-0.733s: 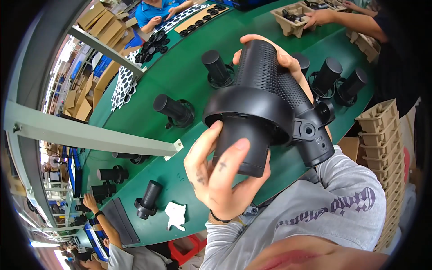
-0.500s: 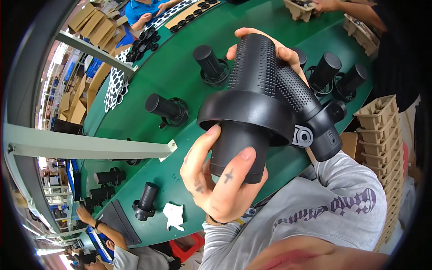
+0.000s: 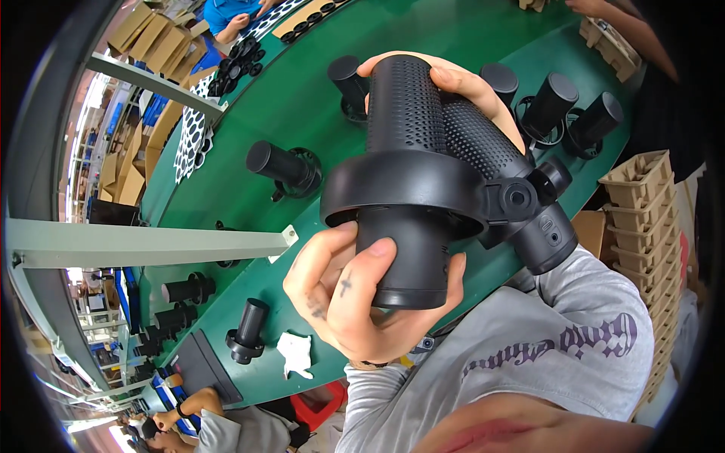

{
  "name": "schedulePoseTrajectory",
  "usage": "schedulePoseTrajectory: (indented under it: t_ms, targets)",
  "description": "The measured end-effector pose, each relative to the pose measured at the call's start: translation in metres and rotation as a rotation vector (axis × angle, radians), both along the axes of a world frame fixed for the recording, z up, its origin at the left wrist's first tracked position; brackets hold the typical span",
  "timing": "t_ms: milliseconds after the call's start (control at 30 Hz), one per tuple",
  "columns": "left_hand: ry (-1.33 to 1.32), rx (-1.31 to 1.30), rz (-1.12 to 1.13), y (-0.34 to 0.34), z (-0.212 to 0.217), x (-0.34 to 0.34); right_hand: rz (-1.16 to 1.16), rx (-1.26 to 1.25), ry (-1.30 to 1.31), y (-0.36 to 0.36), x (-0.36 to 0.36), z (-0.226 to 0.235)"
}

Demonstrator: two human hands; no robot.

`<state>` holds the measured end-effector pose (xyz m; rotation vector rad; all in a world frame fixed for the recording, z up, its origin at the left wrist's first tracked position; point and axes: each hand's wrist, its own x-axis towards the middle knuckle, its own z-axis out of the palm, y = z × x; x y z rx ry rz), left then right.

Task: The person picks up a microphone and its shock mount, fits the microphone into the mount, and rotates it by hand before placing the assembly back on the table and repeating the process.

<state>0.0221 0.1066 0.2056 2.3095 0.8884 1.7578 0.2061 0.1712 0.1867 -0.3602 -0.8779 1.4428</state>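
A large black microphone with a perforated grille and a wide collar ring is held up in front of me, slightly tilted. My left hand grips its smooth lower end, fingers wrapped round below the ring. A second black microphone leans behind it, with small ports near its lower end. My right hand curls round the upper part of this one, its fingertips touching the first microphone's grille; part of the hand is hidden. Between the two sits a pivot bracket on the collar's side.
Several more microphones, such as one, stand on the green table. A white cloth and dark mat lie near the front left. Stacked pulp trays rise at the right. A metal beam crosses from the left. Co-workers sit nearby.
The front microphone has turned, bringing its side bracket more into view, and moved slightly left with my left hand. At lower left, a co-worker's arm has drawn back.
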Motion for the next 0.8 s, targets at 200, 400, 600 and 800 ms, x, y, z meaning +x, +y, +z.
schedulePoseTrajectory:
  t_ms: [200,400,600,800]
  targets:
    - [0.068,-0.04,0.064,-0.002,0.002,-0.002,-0.054,-0.042,-0.001,-0.002,0.0,-0.002]
    - [0.04,-0.006,0.054,-0.004,-0.001,0.003,0.029,0.047,-0.122,0.006,0.005,-0.008]
    - [0.4,0.169,-0.018,-0.001,0.009,-0.01,0.04,0.139,-0.065,0.01,0.011,-0.014]
    - [0.396,0.327,0.009,-0.001,-0.003,0.003,0.118,0.123,-0.038,0.012,0.01,-0.011]
